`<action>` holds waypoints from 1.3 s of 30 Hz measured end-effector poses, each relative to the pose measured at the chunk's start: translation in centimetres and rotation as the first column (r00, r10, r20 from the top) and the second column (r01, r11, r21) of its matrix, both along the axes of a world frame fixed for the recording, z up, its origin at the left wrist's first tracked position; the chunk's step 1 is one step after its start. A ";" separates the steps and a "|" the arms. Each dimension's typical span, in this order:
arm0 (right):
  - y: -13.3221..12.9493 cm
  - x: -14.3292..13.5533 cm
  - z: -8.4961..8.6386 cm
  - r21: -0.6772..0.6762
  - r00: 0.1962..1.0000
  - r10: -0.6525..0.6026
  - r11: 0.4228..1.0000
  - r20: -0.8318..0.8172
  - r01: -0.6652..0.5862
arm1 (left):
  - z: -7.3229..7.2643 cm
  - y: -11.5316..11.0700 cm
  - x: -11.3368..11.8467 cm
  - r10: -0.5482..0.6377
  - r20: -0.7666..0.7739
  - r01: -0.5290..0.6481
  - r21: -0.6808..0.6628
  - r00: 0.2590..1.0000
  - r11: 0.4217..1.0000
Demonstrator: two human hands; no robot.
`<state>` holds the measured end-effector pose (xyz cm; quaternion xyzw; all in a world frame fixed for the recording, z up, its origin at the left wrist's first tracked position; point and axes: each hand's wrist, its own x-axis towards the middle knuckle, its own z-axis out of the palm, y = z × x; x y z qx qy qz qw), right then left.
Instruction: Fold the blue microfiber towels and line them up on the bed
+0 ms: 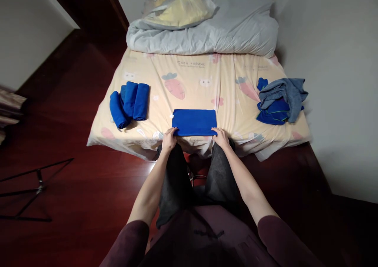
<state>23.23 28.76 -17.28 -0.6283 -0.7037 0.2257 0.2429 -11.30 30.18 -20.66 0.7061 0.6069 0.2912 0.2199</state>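
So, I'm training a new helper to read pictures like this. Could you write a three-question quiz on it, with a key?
1. At which parts of the flat blue cloth are the left hand and the right hand?

2. True or false: in the pile on the right, a grey-blue cloth lies partly over darker blue cloth.

3. Where are the blue rolls?
A) On the floor
B) On the bed, left of the flat blue cloth
C) On top of the grey quilt

Key: 1. The near left corner and the near right corner, respectively. 2. True. 3. B.
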 end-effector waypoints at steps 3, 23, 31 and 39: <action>-0.1 0.1 0.2 -0.002 0.999 -0.013 1.000 -0.041 0.013 | 0.1 -0.2 -0.2 0.001 0.014 -0.001 -0.004 1.000 1.000; 0.1 1.2 -1.7 0.049 0.958 -0.148 0.985 -0.247 0.165 | -0.7 -0.2 -1.5 0.172 0.234 -0.168 -0.037 0.957 0.985; 0.2 1.2 -1.5 0.024 0.948 -0.192 0.978 -0.253 0.205 | -0.9 0.4 -2.1 0.236 0.141 -0.225 -0.088 0.961 0.970; 0.5 1.0 -1.4 -0.034 0.958 -0.234 0.972 -0.164 0.232 | -0.3 0.6 -1.7 0.300 0.123 -0.283 -0.138 0.946 0.949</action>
